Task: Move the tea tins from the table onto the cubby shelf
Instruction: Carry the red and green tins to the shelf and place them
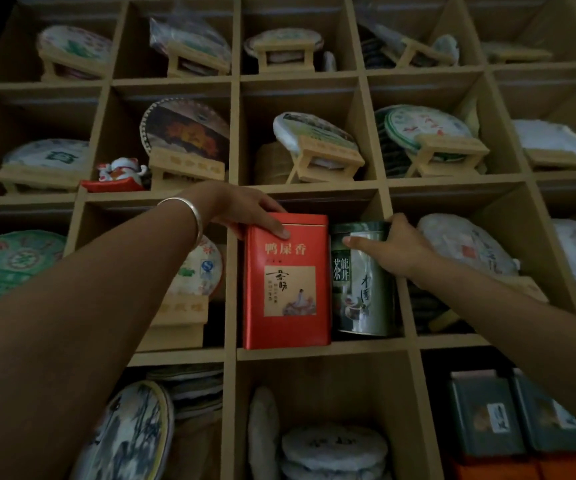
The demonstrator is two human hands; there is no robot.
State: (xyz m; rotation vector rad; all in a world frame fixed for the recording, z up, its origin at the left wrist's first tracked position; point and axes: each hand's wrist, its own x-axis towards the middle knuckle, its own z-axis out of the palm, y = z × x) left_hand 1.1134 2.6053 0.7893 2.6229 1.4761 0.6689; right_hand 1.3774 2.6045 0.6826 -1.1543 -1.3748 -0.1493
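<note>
A tall red rectangular tea tin (286, 285) stands upright in the middle cubby of the wooden cubby shelf (233, 140). To its right in the same cubby stands a round green tea tin (362, 289). My left hand (245, 211), with a silver bangle on the wrist, grips the red tin's top, thumb on its front. My right hand (394, 245) holds the green tin near its lid, thumb across the front and fingers round its right side.
Neighbouring cubbies hold wrapped round tea cakes on small wooden stands, such as one cake (314, 133) above the tins. A lucky-cat figurine (120, 171) sits upper left. Dark boxed tins (518, 414) fill the lower right cubby. Stacked cakes (331, 448) lie below.
</note>
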